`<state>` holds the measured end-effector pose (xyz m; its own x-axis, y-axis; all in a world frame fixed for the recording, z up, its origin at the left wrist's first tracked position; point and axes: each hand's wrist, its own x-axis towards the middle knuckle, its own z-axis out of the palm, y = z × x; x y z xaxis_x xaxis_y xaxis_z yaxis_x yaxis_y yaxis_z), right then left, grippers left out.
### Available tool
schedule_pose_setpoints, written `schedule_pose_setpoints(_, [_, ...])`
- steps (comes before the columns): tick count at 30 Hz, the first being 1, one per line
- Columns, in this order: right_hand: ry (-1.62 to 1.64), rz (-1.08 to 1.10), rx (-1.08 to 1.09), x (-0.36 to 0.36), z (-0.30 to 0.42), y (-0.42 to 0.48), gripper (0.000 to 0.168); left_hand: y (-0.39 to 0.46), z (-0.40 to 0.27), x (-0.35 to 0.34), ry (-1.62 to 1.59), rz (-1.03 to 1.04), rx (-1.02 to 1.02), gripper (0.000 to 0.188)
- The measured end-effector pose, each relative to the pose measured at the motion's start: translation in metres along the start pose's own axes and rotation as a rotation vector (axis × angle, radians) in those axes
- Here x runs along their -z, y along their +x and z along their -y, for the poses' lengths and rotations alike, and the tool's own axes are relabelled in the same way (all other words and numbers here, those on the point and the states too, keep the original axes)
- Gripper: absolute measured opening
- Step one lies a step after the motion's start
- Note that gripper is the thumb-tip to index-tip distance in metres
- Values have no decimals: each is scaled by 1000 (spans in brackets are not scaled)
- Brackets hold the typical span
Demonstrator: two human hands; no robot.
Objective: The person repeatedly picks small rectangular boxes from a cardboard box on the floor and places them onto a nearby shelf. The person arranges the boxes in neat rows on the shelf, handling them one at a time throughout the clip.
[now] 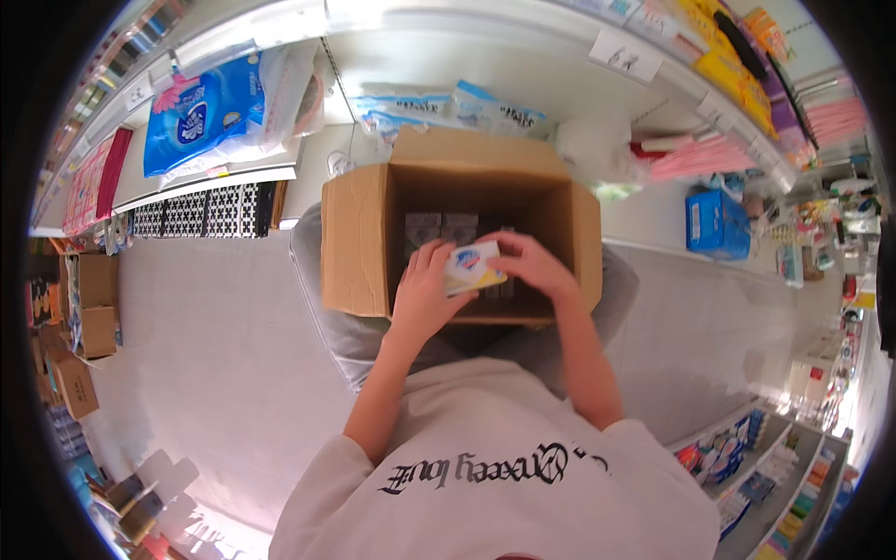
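Observation:
A small white and yellow carton, shaped like a boxed soap bar and bearing a logo, is held between my two hands. My left hand grips its left end, thumb underneath at the near edge. At the carton's right end, the fingers of my right hand close on it. Both hands are over the mouth of an open cardboard box, whose flaps are folded outward. Inside, small grey-looking boxes stand in the shadow. My hands hide part of the box's contents.
White shelves surround me, one with a blue tissue pack. Blue and white bags lie behind the box. A blue package sits on the right shelf. Cardboard boxes stand at far left. Grey floor spreads on both sides.

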<state>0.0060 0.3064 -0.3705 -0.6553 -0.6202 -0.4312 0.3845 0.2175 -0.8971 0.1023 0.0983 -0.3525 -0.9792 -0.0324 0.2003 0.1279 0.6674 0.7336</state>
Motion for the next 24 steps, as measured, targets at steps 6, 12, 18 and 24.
schedule_pose_setpoints(6, [-849,-188,-181,8,32,23,40,1,5,-2,-136,22,7,30])
schedule_pose_setpoints(12, [-1401,-231,-221,18,-23,85,39,-2,13,-10,-62,39,-69,16])
schedule_pose_setpoints(18, [-1373,-439,-224,36,-102,129,35,-1,11,-9,-48,12,-75,14])
schedule_pose_setpoints(24, [-1403,-451,-190,53,-160,149,28,-1,9,-8,-38,8,-45,14])
